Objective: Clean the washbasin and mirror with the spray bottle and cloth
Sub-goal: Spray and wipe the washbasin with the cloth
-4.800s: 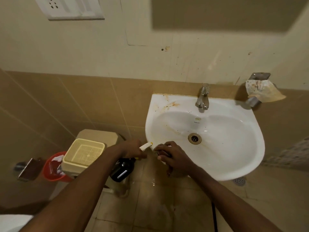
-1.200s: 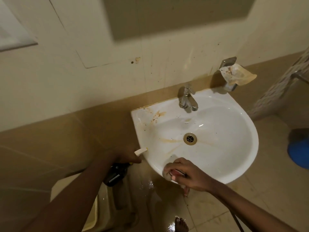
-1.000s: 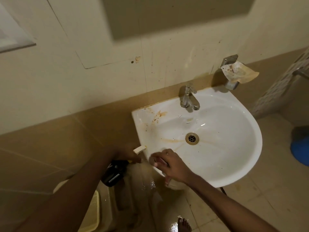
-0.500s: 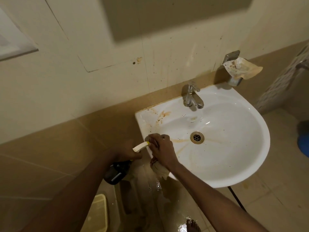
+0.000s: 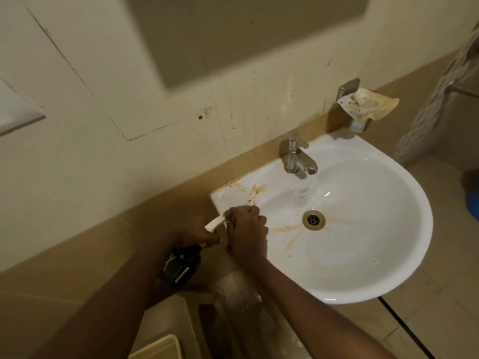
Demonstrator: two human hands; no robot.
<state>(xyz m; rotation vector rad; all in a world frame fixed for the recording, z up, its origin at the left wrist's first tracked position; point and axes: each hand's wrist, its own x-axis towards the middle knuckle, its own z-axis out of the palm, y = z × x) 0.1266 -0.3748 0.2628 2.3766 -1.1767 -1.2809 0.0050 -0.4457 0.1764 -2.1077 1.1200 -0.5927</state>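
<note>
A white washbasin (image 5: 375, 255) hangs on the tiled wall, with brown stains at its back left corner and streaks running to the drain (image 5: 313, 219). My left hand (image 5: 197, 233) grips a dark spray bottle (image 5: 181, 268) by its neck just left of the basin, the pale nozzle (image 5: 215, 223) pointing right. My right hand (image 5: 247, 230) is curled on the basin's left rim, pressing a cloth that is almost wholly hidden beneath it. The mirror (image 5: 246, 35) is on the wall above, blurred.
A metal tap (image 5: 298, 159) stands at the basin's back. A stained rag (image 5: 368, 104) lies on a metal holder at the right. A pale plastic basket (image 5: 158, 348) stands lower left, a blue object (image 5: 473, 203) at the right edge. The floor below looks wet.
My right hand has slid with the cloth from the basin's front rim up along the left rim towards the back corner. My left hand has held the bottle in about the same place.
</note>
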